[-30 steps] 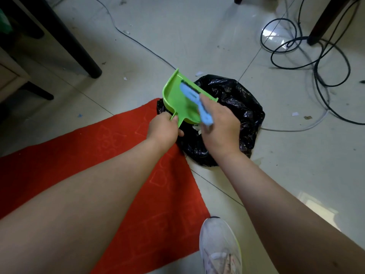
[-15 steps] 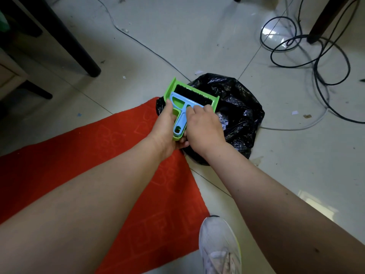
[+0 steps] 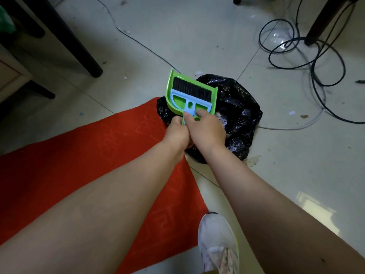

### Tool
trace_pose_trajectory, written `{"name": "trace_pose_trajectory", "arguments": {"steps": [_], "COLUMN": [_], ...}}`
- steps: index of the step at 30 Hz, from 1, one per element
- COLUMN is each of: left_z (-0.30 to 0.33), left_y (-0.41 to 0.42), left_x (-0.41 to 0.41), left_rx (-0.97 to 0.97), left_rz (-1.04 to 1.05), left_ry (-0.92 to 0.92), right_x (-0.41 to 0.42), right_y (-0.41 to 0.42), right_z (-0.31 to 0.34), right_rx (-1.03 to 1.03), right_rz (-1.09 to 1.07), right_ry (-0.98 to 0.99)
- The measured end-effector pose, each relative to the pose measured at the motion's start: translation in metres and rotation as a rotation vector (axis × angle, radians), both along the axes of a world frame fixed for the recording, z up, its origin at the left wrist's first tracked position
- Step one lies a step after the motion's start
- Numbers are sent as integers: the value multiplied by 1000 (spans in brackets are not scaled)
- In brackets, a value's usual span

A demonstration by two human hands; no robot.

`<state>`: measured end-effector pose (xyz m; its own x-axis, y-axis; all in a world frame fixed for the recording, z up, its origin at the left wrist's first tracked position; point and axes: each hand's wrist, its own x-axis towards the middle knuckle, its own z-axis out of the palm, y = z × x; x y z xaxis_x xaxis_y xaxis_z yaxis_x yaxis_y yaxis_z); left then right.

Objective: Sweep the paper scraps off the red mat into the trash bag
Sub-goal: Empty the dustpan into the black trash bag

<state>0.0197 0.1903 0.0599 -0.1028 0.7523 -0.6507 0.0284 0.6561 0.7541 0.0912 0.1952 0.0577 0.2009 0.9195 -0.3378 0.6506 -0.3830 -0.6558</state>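
A: Which step was it?

B: Packing up, I'd judge. The left hand gripped the green dustpan handle while the right hand pinched the blue brush, nested in the pan over the trash bag, at one o'clock from the red mat.

A: Next?

B: Probably setting the pair down. Scraps showed inside the bag.

A: Any writing?

B: The mat's embossed pattern wasn't legible.
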Motion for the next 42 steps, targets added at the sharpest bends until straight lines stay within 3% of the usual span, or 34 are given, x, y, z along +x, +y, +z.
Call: {"name": "trace_pose_trajectory", "arguments": {"steps": [3, 8, 13, 21, 30, 42], "left_z": [4, 20, 32, 19, -18, -14], "left_y": [-19, -56, -88, -115, -118, -118], "left_x": [14, 34, 32, 30, 25, 18], "left_rx": [10, -46, -169, -202, -272, -237], "left_rz": [-65, -387, -698, -683, -661, -585], "left_ry": [-7, 2, 135, 187, 163, 151], "right_x": [14, 50, 93, 142, 151, 142], "right_y": [0, -21, -78, -171, -179, -160], "right_z": [9, 35, 36, -26, -83, -63], "right_rx": [-89, -115, -150, -406, -583, -648], "right_rz": [-27, -36, 51, 38, 74, 143], "right_ry": [-1, -189, -330, -421, -519, -617]}}
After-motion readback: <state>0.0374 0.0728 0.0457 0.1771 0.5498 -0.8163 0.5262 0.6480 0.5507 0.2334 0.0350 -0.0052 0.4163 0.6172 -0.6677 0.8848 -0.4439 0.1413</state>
